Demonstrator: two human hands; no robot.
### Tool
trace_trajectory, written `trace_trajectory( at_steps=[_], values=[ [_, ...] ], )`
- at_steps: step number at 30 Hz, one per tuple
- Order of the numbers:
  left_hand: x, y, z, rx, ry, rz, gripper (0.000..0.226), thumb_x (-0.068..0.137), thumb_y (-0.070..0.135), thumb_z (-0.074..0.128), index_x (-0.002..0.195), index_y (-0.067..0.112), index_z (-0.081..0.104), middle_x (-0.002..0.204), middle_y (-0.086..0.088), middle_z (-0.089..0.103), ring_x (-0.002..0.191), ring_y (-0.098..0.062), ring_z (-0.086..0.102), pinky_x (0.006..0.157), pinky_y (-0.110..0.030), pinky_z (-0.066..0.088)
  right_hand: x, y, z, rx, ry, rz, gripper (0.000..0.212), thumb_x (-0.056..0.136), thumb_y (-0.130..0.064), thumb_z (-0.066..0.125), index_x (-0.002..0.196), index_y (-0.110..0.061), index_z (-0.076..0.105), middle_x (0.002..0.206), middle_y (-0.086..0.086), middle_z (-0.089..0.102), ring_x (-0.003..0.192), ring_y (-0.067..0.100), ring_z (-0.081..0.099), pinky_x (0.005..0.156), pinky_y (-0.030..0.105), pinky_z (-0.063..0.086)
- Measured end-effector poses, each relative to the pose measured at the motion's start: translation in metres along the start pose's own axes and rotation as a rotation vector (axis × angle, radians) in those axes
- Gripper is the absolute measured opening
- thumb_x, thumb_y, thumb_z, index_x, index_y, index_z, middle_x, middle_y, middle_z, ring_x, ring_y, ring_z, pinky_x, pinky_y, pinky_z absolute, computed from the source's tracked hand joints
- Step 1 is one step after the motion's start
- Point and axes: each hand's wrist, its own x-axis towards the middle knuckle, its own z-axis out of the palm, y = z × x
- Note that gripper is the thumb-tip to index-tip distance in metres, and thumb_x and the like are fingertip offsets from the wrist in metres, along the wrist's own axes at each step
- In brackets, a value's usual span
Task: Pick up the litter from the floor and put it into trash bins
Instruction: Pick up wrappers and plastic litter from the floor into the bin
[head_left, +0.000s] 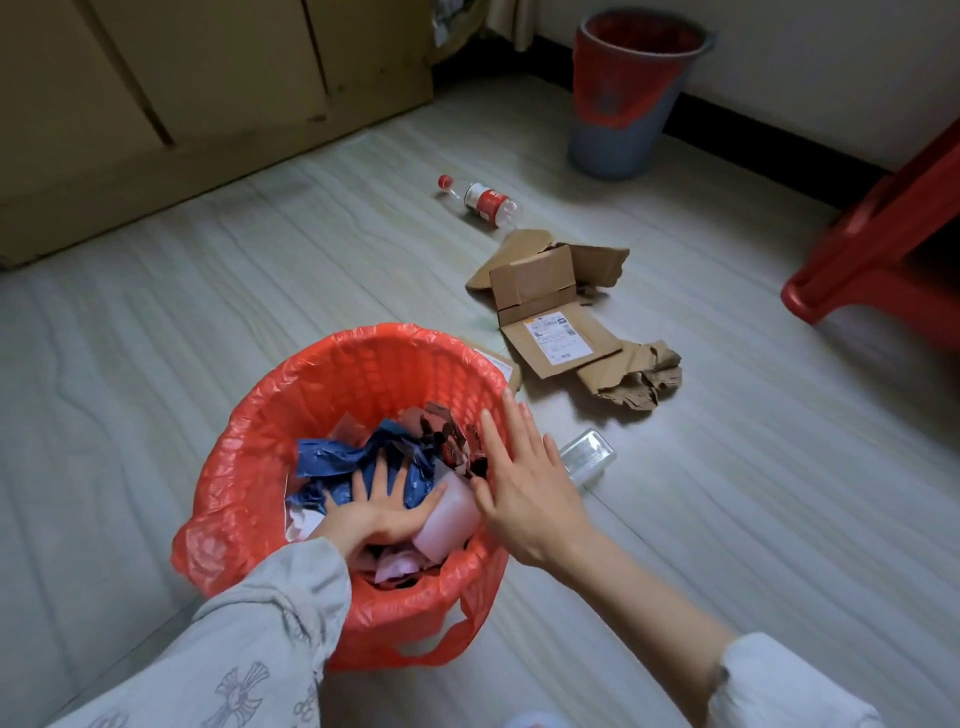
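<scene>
On the pale floor (260, 291) the largest litter not yet binned is the torn cardboard (558, 322), lying flat just right of the near bin (332, 395), one corner tucked behind its rim. Farther off a bottle (480, 199) lies on its side, between the cardboard and the far bin (628, 104), which stands by the wall. A small clear tray (587, 457) sits on the floor just beside the near bin, partly hidden by the right hand.

The near bin, lined with a red bag, is nearly full of blue wrap (353, 452), pale paper and a crumpled brown scrap (447, 436). The left hand (374, 512) is inside it, fingers spread wide and flat on the blue wrap, holding nothing. The right hand (524, 467) is open too, fingers straight, its edge against the brown scrap at the rim.

The step in hand looks like packing the contents down. It goes best with flat palms pushing straight down at the middle, the right hand nudging the brown scrap inward so nothing spills over the rim. Pressing too hard on one side could tip the light bin or drag the liner off its edge. The cardboard will likely need folding, or the far bin.
</scene>
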Motion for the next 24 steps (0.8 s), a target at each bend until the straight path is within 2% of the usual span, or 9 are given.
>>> trace_trajectory(
  at_steps=[6,9,11,12,14,16,19,21,24],
  values=[
    [0.000,0.003,-0.003,-0.029,-0.005,-0.011,0.098,0.073,0.086,0.020,0.149,0.028,-0.002,0.157,0.001,-0.012,0.143,-0.031,-0.015,0.110,-0.060,-0.010,0.000,-0.001,-0.002,-0.022,-0.017,0.015,0.066,0.098,-0.038,0.032,0.150,-0.020,-0.004,0.154,0.002,-0.027,0.145,0.022,-0.017,0.117,0.046,0.003],
    [-0.010,0.003,-0.005,0.014,0.022,0.005,0.093,0.078,0.082,0.015,0.148,0.026,-0.007,0.156,0.001,-0.017,0.143,-0.029,-0.017,0.109,-0.060,-0.013,-0.001,-0.004,0.000,0.115,0.034,0.016,0.072,0.096,-0.030,0.040,0.150,-0.015,-0.004,0.156,0.004,-0.020,0.146,0.022,-0.010,0.119,0.039,0.009],
    [-0.019,0.000,-0.010,0.037,0.037,0.050,0.087,0.082,0.077,0.011,0.147,0.025,-0.012,0.155,0.000,-0.022,0.142,-0.028,-0.018,0.110,-0.060,-0.012,-0.003,-0.007,0.003,0.315,0.110,0.059,0.076,0.092,-0.018,0.047,0.151,-0.013,-0.001,0.159,0.005,-0.003,0.146,0.019,0.007,0.115,0.032,0.019],
    [-0.025,-0.002,-0.016,0.020,0.027,0.076,0.083,0.084,0.075,0.010,0.147,0.025,-0.012,0.154,-0.001,-0.023,0.142,-0.028,-0.019,0.110,-0.059,-0.012,-0.005,-0.007,0.003,0.402,0.160,0.112,0.074,0.089,-0.013,0.048,0.150,-0.014,0.006,0.156,0.006,0.017,0.141,0.020,0.024,0.110,0.034,0.030],
    [-0.036,-0.006,-0.025,-0.030,0.017,0.114,0.078,0.088,0.069,0.011,0.148,0.025,-0.011,0.155,-0.004,-0.021,0.143,-0.028,-0.018,0.111,-0.056,-0.011,-0.008,-0.008,0.004,0.511,0.243,0.236,0.065,0.084,-0.008,0.048,0.144,-0.016,0.023,0.123,0.009,0.055,0.110,0.025,0.054,0.089,0.037,0.046],
    [-0.048,-0.010,-0.029,0.016,0.036,0.130,0.075,0.090,0.067,0.015,0.148,0.026,-0.009,0.156,-0.003,-0.019,0.144,-0.027,-0.015,0.111,-0.056,-0.008,-0.012,-0.012,0.001,0.556,0.259,0.316,0.059,0.082,-0.006,0.046,0.138,-0.019,0.035,0.100,0.008,0.064,0.091,0.027,0.060,0.080,0.039,0.050],
    [-0.063,-0.014,-0.022,0.080,0.095,0.160,0.072,0.092,0.063,0.023,0.149,0.027,-0.004,0.157,-0.003,-0.013,0.145,-0.026,-0.008,0.114,-0.054,0.000,-0.025,-0.016,-0.002,0.626,0.264,0.339,0.059,0.079,-0.002,0.047,0.134,-0.022,0.045,0.095,0.007,0.067,0.086,0.025,0.062,0.081,0.039,0.052],
    [-0.075,-0.013,-0.016,-0.016,0.229,0.213,0.065,0.094,0.056,0.029,0.149,0.022,0.016,0.158,-0.005,0.004,0.145,-0.024,0.008,0.116,-0.046,0.014,-0.037,-0.015,-0.006,0.652,0.236,0.370,0.059,0.077,-0.002,0.048,0.133,-0.021,0.047,0.102,0.008,0.067,0.092,0.027,0.062,0.085,0.040,0.051],
    [-0.096,-0.011,-0.015,-0.185,0.705,0.280,0.038,0.095,0.034,0.044,0.127,0.016,0.054,0.140,-0.006,0.045,0.129,-0.025,0.042,0.106,-0.039,0.035,-0.058,-0.009,-0.012,0.684,0.162,0.443,0.054,0.078,-0.001,0.049,0.129,-0.019,0.047,0.109,0.009,0.064,0.099,0.027,0.060,0.083,0.034,0.049]
  ],
)
